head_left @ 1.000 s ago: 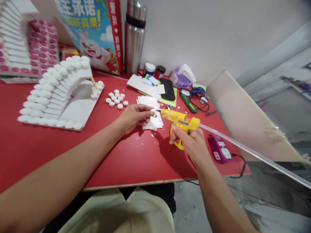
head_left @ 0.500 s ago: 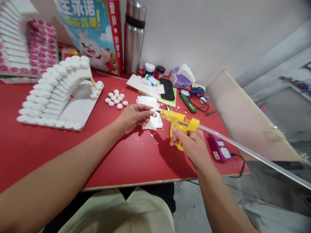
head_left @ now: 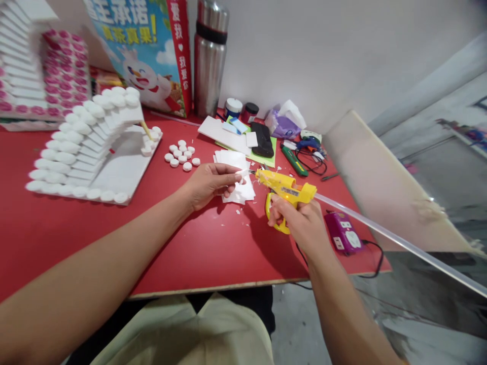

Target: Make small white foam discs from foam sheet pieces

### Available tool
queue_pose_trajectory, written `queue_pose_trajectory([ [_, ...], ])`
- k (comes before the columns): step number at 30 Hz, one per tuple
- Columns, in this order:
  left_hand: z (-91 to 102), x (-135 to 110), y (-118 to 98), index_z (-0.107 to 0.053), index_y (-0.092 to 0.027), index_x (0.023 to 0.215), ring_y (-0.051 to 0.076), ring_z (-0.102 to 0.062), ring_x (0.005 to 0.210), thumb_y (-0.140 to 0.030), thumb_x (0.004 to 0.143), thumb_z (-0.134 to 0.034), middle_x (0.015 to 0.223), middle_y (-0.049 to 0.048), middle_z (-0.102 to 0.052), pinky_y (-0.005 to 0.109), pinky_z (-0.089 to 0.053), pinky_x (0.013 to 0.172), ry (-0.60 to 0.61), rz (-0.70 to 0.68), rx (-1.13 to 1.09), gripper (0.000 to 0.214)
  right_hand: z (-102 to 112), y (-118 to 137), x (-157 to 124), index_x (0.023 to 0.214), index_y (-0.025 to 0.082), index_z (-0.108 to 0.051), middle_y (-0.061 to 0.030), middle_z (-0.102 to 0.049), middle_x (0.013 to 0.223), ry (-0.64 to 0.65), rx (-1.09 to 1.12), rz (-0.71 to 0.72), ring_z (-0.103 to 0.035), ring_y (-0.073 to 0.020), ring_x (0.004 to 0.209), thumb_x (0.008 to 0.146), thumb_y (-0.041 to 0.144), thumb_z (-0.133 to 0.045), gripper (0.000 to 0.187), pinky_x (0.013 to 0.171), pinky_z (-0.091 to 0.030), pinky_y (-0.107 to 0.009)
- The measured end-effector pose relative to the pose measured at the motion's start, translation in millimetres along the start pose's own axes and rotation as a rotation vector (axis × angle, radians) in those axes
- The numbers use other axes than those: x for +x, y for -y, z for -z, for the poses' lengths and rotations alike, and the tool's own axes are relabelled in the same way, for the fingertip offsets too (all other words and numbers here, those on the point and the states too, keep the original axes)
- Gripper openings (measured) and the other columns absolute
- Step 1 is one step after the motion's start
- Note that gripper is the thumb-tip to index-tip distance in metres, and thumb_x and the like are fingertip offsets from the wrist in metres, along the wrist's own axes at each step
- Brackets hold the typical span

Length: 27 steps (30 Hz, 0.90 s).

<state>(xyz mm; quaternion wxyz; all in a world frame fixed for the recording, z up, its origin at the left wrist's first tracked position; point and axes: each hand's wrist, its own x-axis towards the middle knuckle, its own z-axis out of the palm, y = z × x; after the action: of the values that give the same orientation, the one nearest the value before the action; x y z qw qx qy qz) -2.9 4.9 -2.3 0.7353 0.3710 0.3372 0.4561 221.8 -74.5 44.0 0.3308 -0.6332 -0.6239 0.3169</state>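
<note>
My right hand (head_left: 300,220) is wrapped round the grip of a yellow glue gun (head_left: 283,188) with a long clear glue stick (head_left: 399,242) trailing out its back. The nozzle points left, a short gap from a small white piece (head_left: 242,173) pinched in the fingertips of my left hand (head_left: 209,183). Under that hand lies a stack of white foam sheets (head_left: 238,161) on the red table (head_left: 213,248). A cluster of white round caps (head_left: 181,153) lies just beyond my left hand.
A white stepped model edged with caps (head_left: 91,144) stands at the left, a pink-capped one (head_left: 41,76) behind it. At the back are a steel flask (head_left: 209,56), a printed carton (head_left: 140,48), small jars (head_left: 241,109), a black case (head_left: 262,140) and tools. A purple power strip (head_left: 344,233) sits at the right edge.
The glue gun and my right hand have drawn back slightly to the right, opening a small gap from the white piece. My left hand has stayed put.
</note>
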Motion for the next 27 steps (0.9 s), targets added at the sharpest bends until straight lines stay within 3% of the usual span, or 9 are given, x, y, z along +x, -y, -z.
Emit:
queue_pose_trajectory([
  [9,-0.7,-1,-4,-0.079,-0.010,0.088,0.006,-0.055,0.054,-0.031,0.062,-0.098,0.080,0.0070,-0.076,0.020,-0.044,0.048,-0.013,0.011,-0.027,0.038,15,4,5,0.058,0.020,-0.066,-0.0040,-0.067,0.056,-0.105,0.023,-0.028,-0.065,-0.0167,0.057,0.093,0.045,-0.065,0.043,0.058,-0.050,-0.027],
  [13,-0.1,-1,-3,-0.080,-0.010,0.089,0.006,-0.055,0.054,-0.031,0.064,-0.098,0.082,0.0076,-0.077,0.020,-0.044,0.049,-0.003,0.004,-0.027,0.037,42,-28,23,0.078,0.019,-0.077,-0.0040,-0.072,0.064,-0.209,-0.050,-0.021,-0.066,-0.0183,0.061,0.091,0.049,-0.068,0.034,0.060,-0.052,-0.030],
  [16,0.0,-1,-1,-0.080,-0.010,0.089,0.006,-0.055,0.055,-0.029,0.065,-0.097,0.082,0.0078,-0.077,0.020,-0.044,0.049,0.004,0.007,-0.033,0.035,62,-64,40,0.089,0.017,-0.079,-0.0065,-0.076,0.078,-0.288,-0.161,-0.047,-0.071,-0.0216,0.074,0.090,0.053,-0.068,0.037,0.071,-0.054,-0.033],
  [19,-0.4,0,-1,-0.081,-0.010,0.088,0.006,-0.055,0.054,-0.028,0.065,-0.097,0.081,0.0072,-0.077,0.019,-0.044,0.048,0.013,0.006,-0.044,0.034,71,-89,49,0.093,0.015,-0.077,-0.0075,-0.076,0.083,-0.418,-0.235,-0.075,-0.067,-0.0216,0.075,0.086,0.056,-0.071,0.042,0.068,-0.051,-0.033],
  [23,-1.7,-1,-3,-0.080,-0.009,0.088,0.006,-0.055,0.054,-0.027,0.065,-0.097,0.080,0.0074,-0.076,0.019,-0.044,0.047,0.009,0.015,-0.043,0.033,71,-98,48,0.093,0.015,-0.075,-0.0065,-0.074,0.084,-0.444,-0.214,-0.115,-0.064,-0.0208,0.073,0.083,0.058,-0.071,0.044,0.067,-0.049,-0.032],
  [27,-2.7,-2,-3,-0.080,-0.008,0.088,0.005,-0.054,0.053,-0.026,0.066,-0.096,0.080,0.0071,-0.075,0.019,-0.043,0.046,0.011,0.020,-0.043,0.032,69,-94,44,0.076,0.016,-0.072,-0.0073,-0.070,0.069,-0.428,-0.365,-0.165,-0.061,-0.0230,0.066,0.078,0.064,-0.071,0.048,0.064,-0.046,-0.036],
])
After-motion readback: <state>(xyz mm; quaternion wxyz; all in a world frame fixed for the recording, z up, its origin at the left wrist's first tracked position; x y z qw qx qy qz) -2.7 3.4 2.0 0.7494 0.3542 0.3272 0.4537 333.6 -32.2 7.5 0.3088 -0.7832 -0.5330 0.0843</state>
